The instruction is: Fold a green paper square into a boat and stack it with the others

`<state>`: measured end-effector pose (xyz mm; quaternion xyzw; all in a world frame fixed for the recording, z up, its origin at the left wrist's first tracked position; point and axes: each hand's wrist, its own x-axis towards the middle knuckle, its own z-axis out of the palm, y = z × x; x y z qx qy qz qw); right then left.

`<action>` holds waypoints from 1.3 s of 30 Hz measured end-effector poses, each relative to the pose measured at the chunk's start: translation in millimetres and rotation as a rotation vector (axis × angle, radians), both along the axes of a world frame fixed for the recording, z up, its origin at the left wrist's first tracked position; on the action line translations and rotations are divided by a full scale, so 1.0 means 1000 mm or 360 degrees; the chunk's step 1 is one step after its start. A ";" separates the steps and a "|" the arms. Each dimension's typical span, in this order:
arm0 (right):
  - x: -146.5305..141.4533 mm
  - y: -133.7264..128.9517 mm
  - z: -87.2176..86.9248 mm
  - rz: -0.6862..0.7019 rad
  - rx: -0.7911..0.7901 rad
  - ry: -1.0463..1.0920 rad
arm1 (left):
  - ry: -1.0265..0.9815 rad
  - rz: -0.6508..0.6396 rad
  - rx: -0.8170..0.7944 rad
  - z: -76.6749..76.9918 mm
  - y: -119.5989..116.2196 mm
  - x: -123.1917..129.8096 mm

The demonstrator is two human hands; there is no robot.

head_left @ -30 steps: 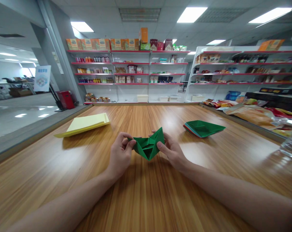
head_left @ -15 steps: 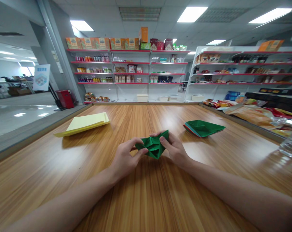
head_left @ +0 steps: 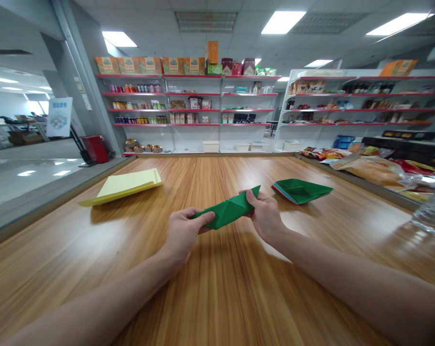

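A folded green paper [head_left: 230,210] is stretched between my two hands above the middle of the wooden table, its right end higher than its left. My left hand [head_left: 184,230] pinches the left end, thumb on top and fingers beneath. At the right end, my right hand [head_left: 267,214] grips the paper between thumb and fingers. Beyond my right hand lies a stack of folded papers [head_left: 302,191], green on top with red and blue edges showing. To the left rest pale yellow sheets [head_left: 129,185], one edge bent up.
Snack packets [head_left: 374,170] and black boxes [head_left: 412,151] line the table's right side. A clear plastic object [head_left: 433,211] stands at the right edge. Stocked shelves [head_left: 193,125] rise beyond the wooden table [head_left: 210,170].
The green paper has gone from a crumpled, partly opened shape to a longer, flatter strip. My hands have moved slightly apart, keeping hold of its ends.
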<state>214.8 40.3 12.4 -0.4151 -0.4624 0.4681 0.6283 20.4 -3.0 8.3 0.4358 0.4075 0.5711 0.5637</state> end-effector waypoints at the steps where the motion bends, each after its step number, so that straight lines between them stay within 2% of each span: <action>1: 0.003 0.000 0.002 -0.0102 0.0110 -0.0198 | -0.0014 -0.0076 -0.0036 0.000 -0.003 0.000; 3: 0.009 0.000 0.004 -0.0300 0.0392 -0.0662 | -0.0010 -0.0247 -0.0086 0.002 -0.007 0.000; 5: 0.010 -0.003 0.006 -0.0343 0.0531 -0.0978 | 0.0042 -0.0395 -0.0142 0.008 -0.009 -0.002; 9: -0.003 -0.018 0.006 0.0006 0.0652 -0.1248 | 0.0451 -0.0778 -0.0281 0.023 -0.011 -0.004; 11: -0.012 -0.028 0.008 0.0131 0.0769 -0.1325 | 0.0712 -0.0844 -0.0282 0.027 -0.012 -0.003; 15: -0.018 -0.040 0.013 0.0075 0.0835 -0.1239 | 0.0862 -0.0697 -0.0033 0.024 -0.019 0.004; 20: -0.017 -0.039 0.017 -0.0015 0.0572 -0.0839 | 0.0920 -0.0460 0.0273 0.020 -0.028 0.013; 26: -0.021 -0.038 0.011 0.0069 0.0376 -0.0540 | 0.0680 -0.0490 0.0301 0.019 -0.032 0.013; 30: -0.025 -0.036 0.009 -0.0049 0.0265 -0.0632 | 0.0672 -0.0481 0.0305 0.013 -0.034 0.017; 32: -0.028 -0.035 0.012 -0.0116 0.0233 -0.0731 | 0.0856 -0.0390 0.0352 0.009 -0.035 0.023; 35: -0.034 -0.035 0.016 -0.0167 0.0254 -0.0757 | 0.1300 -0.0158 0.0482 0.006 -0.038 0.031; 37: -0.038 -0.036 0.017 -0.0140 0.0199 -0.0611 | 0.1450 -0.0034 0.0551 0.005 -0.039 0.033; 39: -0.041 -0.038 0.014 -0.0091 0.0039 -0.0383 | 0.1466 0.0065 0.0588 0.004 -0.037 0.033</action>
